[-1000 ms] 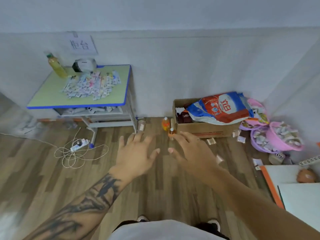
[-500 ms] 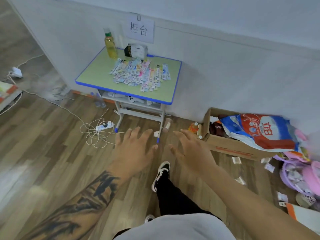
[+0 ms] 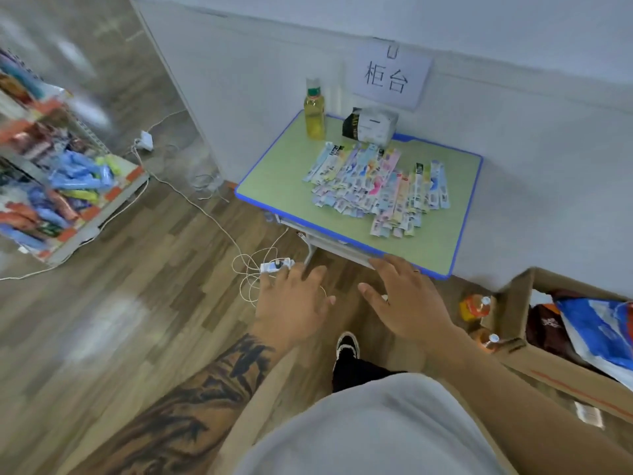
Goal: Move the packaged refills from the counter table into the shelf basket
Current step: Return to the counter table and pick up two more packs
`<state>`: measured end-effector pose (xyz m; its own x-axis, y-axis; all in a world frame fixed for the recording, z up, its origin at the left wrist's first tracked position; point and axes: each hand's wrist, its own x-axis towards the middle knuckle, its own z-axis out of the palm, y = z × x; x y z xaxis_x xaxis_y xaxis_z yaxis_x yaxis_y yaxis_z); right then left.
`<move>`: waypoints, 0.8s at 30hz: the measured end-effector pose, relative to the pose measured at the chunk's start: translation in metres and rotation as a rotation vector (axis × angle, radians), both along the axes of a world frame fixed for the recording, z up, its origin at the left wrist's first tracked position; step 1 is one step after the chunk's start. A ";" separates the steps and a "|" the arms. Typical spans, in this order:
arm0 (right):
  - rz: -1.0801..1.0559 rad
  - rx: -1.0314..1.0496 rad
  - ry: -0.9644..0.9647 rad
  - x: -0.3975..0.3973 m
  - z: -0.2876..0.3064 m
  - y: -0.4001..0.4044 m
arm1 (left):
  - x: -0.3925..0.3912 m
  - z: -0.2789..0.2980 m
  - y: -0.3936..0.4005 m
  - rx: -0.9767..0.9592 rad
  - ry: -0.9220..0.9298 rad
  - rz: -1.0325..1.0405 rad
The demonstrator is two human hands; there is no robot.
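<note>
Both my hands are held out in front of me, empty, fingers spread and relaxed. My left hand [image 3: 294, 299] hangs over the wooden floor [image 3: 144, 303], above a white power strip [image 3: 276, 265] and its tangled cord. My right hand [image 3: 407, 299] has its fingertips just at the near edge of the desk [image 3: 274, 186], though I cannot tell whether they touch it.

The packaged refills [image 3: 380, 186] lie in a loose, overlapping spread on the green desk top, at about twelve o'clock from my hands. Behind them, toward the wall, a yellow bottle [image 3: 314, 114] stands upright at eleven o'clock, with a black-and-white packet [image 3: 370, 126] just beside it. A paper sign [image 3: 390, 75] is clipped to the wall above.

At nine to ten o'clock, well apart from the desk, a shelf [image 3: 85, 186] holds colourful goods; it is blurred. At three o'clock a cardboard box [image 3: 561, 375] holds a blue, white and red bag [image 3: 596, 327], and two orange bottles [image 3: 476, 306] sit beside it.
</note>
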<state>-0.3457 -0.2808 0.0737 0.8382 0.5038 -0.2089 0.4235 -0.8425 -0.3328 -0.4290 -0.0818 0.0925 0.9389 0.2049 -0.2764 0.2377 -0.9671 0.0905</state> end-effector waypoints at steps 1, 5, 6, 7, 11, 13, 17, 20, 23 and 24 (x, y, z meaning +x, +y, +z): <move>-0.003 -0.016 0.008 0.017 -0.002 0.006 | 0.019 -0.002 0.005 0.001 0.007 -0.003; -0.031 -0.043 -0.004 0.082 -0.012 0.026 | 0.092 -0.013 0.024 -0.006 0.027 -0.034; -0.037 -0.057 0.004 0.097 -0.015 0.031 | 0.109 -0.017 0.029 -0.008 0.029 -0.047; -0.040 -0.070 0.017 0.111 -0.018 0.036 | 0.125 -0.020 0.034 -0.011 0.032 -0.061; -0.092 -0.109 0.128 0.156 -0.028 0.051 | 0.180 -0.031 0.051 -0.064 0.048 -0.084; -0.173 -0.093 0.196 0.179 -0.034 0.057 | 0.206 -0.038 0.060 -0.063 0.070 -0.122; -0.501 0.063 0.418 0.229 -0.043 0.072 | 0.258 -0.045 0.082 -0.083 0.124 -0.224; -0.668 0.133 0.460 0.263 -0.052 0.088 | 0.291 -0.047 0.099 -0.111 0.131 -0.301; -0.809 0.153 0.418 0.296 -0.061 0.112 | 0.322 -0.052 0.112 -0.121 0.112 -0.356; -0.840 0.135 0.406 0.306 -0.064 0.119 | 0.332 -0.054 0.115 -0.127 0.115 -0.373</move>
<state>-0.0399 -0.1616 0.0100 0.8137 -0.1908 -0.5490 -0.4750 -0.7627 -0.4389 -0.0966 0.0331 0.0384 0.9040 -0.1863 -0.3848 -0.1116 -0.9717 0.2082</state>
